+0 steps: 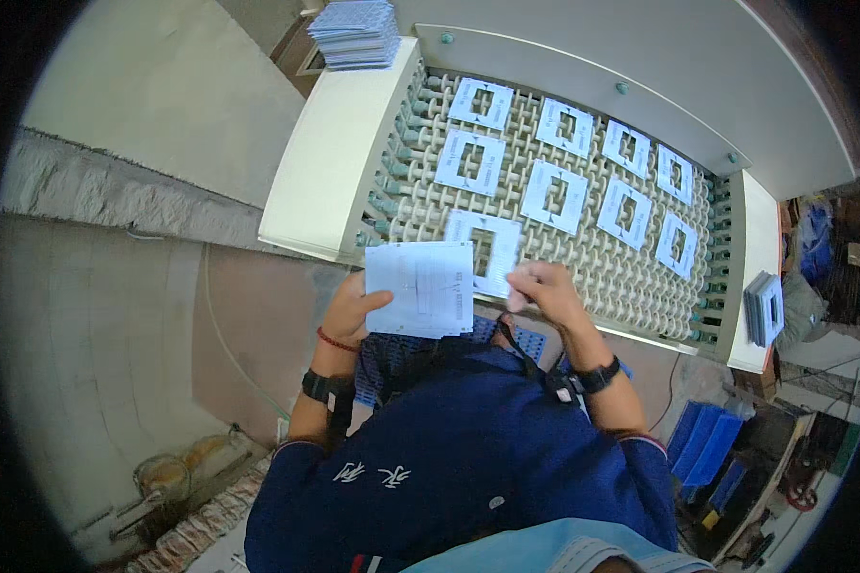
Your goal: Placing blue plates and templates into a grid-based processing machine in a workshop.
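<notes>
Across the upper middle of the frame we see a cream-coloured roller conveyor, its rows of ribbed rollers carrying white square card frames with square cut-outs, laid in two slanting rows and well apart from each other. Cream side panels flank it, with a stack of bluish sheets at the top left and a smaller stack of frames on the right panel.

Just below centre, our left hand holds a sheaf of white printed sheets, thumb over the left edge and fingers closed behind it. Our right hand is pinched narrow on the lower right corner of the nearest frame, which lies at the conveyor's near edge, partly hidden by the sheaf.

We judge these cards light, thin and easily bent, the frames weak along their narrow borders. A flat pinch at a corner or outer edge suits them best, with support underneath for the sheaf so it does not fan or slip.
</notes>
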